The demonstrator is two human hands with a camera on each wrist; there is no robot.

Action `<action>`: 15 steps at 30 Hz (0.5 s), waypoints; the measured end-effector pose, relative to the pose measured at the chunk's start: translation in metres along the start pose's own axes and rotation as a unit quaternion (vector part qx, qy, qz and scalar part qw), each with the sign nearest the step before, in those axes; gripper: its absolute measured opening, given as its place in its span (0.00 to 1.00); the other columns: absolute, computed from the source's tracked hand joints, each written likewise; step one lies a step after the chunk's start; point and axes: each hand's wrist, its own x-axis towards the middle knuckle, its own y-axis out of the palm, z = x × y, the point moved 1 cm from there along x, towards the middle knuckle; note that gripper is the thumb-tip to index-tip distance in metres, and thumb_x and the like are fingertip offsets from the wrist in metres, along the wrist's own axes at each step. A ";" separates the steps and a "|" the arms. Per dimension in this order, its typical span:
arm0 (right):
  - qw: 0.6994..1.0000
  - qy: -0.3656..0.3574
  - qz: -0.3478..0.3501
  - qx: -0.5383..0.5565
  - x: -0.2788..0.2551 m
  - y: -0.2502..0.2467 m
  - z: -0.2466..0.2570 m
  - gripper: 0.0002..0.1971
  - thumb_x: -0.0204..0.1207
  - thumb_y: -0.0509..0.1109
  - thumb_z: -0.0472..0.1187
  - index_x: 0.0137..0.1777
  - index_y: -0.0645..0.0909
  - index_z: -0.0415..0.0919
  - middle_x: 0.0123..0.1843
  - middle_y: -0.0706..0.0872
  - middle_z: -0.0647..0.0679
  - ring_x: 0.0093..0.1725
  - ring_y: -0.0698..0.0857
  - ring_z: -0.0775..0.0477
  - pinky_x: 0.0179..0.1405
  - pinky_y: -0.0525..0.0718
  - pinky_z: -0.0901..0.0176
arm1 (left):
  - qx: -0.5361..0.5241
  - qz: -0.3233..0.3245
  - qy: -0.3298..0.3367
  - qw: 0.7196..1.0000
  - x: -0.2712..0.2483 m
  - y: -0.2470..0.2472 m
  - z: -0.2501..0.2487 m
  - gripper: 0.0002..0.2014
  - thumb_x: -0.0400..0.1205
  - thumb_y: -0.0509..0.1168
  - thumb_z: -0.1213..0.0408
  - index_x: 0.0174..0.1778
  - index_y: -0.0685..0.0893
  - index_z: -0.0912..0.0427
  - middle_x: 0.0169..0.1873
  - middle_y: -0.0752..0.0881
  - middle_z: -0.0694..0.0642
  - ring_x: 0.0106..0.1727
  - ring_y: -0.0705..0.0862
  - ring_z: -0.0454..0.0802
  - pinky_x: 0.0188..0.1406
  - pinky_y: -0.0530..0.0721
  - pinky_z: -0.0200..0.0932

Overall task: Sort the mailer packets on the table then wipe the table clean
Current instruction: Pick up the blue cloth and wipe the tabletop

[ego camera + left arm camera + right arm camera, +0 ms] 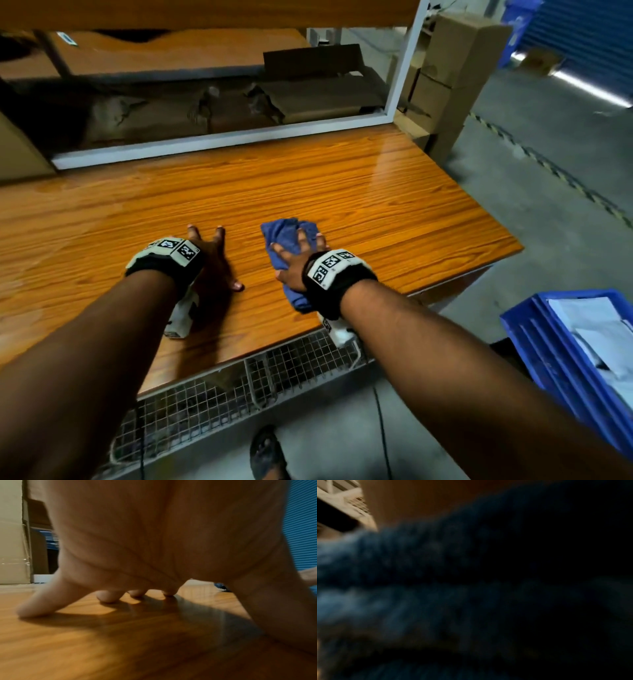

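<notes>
Wire mesh (212, 394) hangs below the near edge of the table (342, 192). On the table, the left hand (212, 260) rests with fingers (109, 596) spread, the tips touching the wood, holding nothing. Just to its right, the right hand (301, 260) lies flat with straight fingers on a blue cloth (286, 236) — pressing it to the wood; the right wrist view shows only blurred cloth (402, 568). Beside the table's near right corner, a blue crate (548, 356) holds white packets (596, 329). Behind the table stand cardboard boxes (459, 65).
</notes>
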 end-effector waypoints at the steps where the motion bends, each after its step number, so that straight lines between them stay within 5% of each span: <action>1: 1.000 0.000 0.004 0.000 0.003 -0.005 -0.007 0.34 0.79 0.52 0.68 0.80 0.38 0.72 0.84 0.27 0.50 0.81 0.32 0.28 0.79 0.42 0.29 | 0.000 -0.004 -0.002 1.000 0.001 -0.001 0.000 0.71 0.54 0.77 0.29 0.81 0.32 0.37 0.80 0.28 0.64 0.79 0.38 0.80 0.74 0.51 0.78; 8: 0.988 0.153 -0.008 0.033 0.020 -0.027 -0.107 0.37 0.75 0.50 0.73 0.79 0.35 0.73 0.83 0.26 0.46 0.82 0.35 0.28 0.80 0.41 0.32 | -0.035 0.013 0.030 0.999 0.002 0.004 0.009 0.75 0.47 0.77 0.28 0.80 0.32 0.36 0.80 0.28 0.66 0.77 0.33 0.82 0.73 0.48 0.81; 15: 1.000 0.001 0.000 0.021 0.020 -0.012 0.013 0.32 0.80 0.52 0.66 0.80 0.40 0.73 0.84 0.27 0.49 0.80 0.30 0.26 0.79 0.40 0.31 | -0.037 0.009 0.021 0.999 -0.004 0.002 0.005 0.72 0.53 0.79 0.31 0.81 0.33 0.37 0.81 0.29 0.64 0.78 0.35 0.81 0.74 0.49 0.80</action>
